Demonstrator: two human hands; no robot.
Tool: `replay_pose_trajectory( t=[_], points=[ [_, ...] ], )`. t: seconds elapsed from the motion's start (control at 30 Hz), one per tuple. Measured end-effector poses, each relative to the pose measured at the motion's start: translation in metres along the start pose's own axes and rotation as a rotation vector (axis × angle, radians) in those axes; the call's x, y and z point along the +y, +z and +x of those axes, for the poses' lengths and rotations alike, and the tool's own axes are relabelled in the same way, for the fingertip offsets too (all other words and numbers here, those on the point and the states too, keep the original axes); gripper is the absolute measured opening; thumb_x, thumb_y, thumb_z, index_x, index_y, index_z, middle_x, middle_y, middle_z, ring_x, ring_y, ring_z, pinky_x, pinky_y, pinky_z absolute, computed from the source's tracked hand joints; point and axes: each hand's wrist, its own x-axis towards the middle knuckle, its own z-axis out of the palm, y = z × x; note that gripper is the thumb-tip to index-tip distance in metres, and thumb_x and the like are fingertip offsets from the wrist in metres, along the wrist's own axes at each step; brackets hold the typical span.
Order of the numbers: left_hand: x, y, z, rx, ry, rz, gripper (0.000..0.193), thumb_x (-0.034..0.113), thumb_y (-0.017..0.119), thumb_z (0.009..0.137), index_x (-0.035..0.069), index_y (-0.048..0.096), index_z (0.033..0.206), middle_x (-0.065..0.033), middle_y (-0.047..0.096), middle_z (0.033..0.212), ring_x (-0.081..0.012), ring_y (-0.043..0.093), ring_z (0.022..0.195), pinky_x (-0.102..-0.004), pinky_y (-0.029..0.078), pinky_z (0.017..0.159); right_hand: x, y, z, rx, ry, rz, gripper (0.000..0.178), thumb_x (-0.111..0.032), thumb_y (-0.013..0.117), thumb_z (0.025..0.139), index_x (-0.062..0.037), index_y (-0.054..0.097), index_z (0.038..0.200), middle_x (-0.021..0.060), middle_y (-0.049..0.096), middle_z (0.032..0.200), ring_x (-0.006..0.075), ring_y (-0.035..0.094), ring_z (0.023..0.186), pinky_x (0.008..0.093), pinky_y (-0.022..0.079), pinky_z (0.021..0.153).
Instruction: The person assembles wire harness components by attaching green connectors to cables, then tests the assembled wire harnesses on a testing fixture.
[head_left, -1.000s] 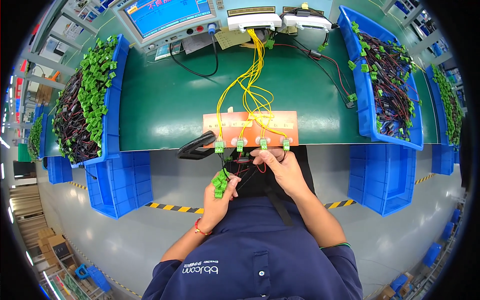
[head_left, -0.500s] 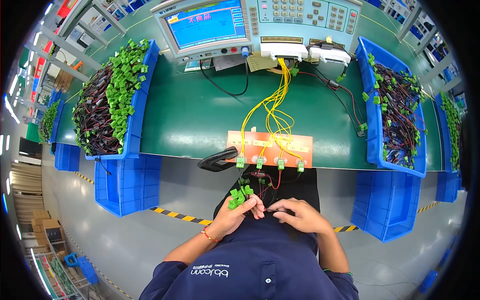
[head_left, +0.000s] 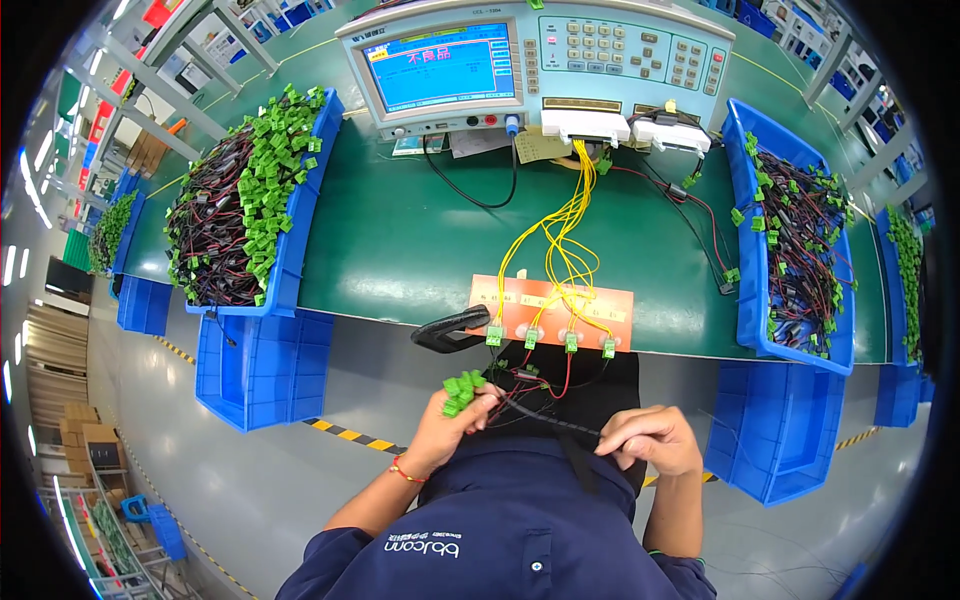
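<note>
Black cable [head_left: 552, 421] slants from the left grip [head_left: 462, 415], closed on a cluster of green connectors [head_left: 462, 392], to the right grip [head_left: 652, 440], which pinches the cable's other end, with an orange board [head_left: 552, 333] ahead of both at the tabletop's [head_left: 400, 250] near edge.

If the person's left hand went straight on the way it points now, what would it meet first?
The left hand would probably meet the red and black wires below the orange board first, though depth is unclear in this view.
</note>
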Motion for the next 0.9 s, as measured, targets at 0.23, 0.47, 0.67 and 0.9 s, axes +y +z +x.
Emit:
replay_pose_trajectory(
  t=[0.23, 0.47, 0.67, 0.9],
  points=[
    [0.01, -0.011, 0.012, 0.266, 0.142, -0.196, 0.025, 0.018, 0.055, 0.1, -0.002, 0.065, 0.112, -0.006, 0.065, 0.094, -0.0084, 0.055, 0.073, -0.0222, 0.043, 0.062, 0.001, -0.011, -0.011, 0.185, -0.137, 0.125, 0.029, -0.015, 0.059, 0.095, 0.0127, 0.068, 0.098, 0.0131, 0.06, 0.071, 0.0142, 0.052, 0.055, 0.0262, 0.04, 0.053],
    [0.016, 0.031, 0.03, 0.13, 0.253, -0.191, 0.029, 0.019, 0.051, 0.102, -0.003, 0.06, 0.117, -0.0122, 0.068, 0.107, -0.016, 0.063, 0.094, -0.0287, 0.048, 0.079, -0.006, -0.008, -0.027, 0.271, -0.164, 0.104, 0.032, -0.018, 0.062, 0.094, 0.0132, 0.068, 0.095, 0.0119, 0.058, 0.064, 0.0139, 0.05, 0.05, 0.0292, 0.041, 0.054],
    [0.029, 0.032, 0.03, 0.125, 0.231, -0.123, 0.031, 0.02, 0.048, 0.103, -0.004, 0.062, 0.115, -0.0135, 0.07, 0.102, -0.0173, 0.065, 0.097, -0.03, 0.047, 0.083, -0.023, -0.009, -0.036, 0.448, 0.17, -0.148, 0.026, -0.014, 0.057, 0.095, 0.0092, 0.068, 0.095, 0.0102, 0.06, 0.064, 0.0142, 0.056, 0.054, 0.0289, 0.048, 0.061],
    [0.029, 0.036, 0.029, 0.032, 0.221, -0.1, 0.032, 0.022, 0.047, 0.104, -0.004, 0.062, 0.111, -0.0145, 0.07, 0.103, -0.0175, 0.066, 0.096, -0.029, 0.047, 0.084, 0.031, 0.023, 0.026, 0.42, 0.169, -0.139, 0.035, -0.013, 0.054, 0.098, 0.0027, 0.051, 0.13, 0.0114, 0.065, 0.112, 0.019, 0.059, 0.111, 0.0317, 0.04, 0.102]
  ],
)
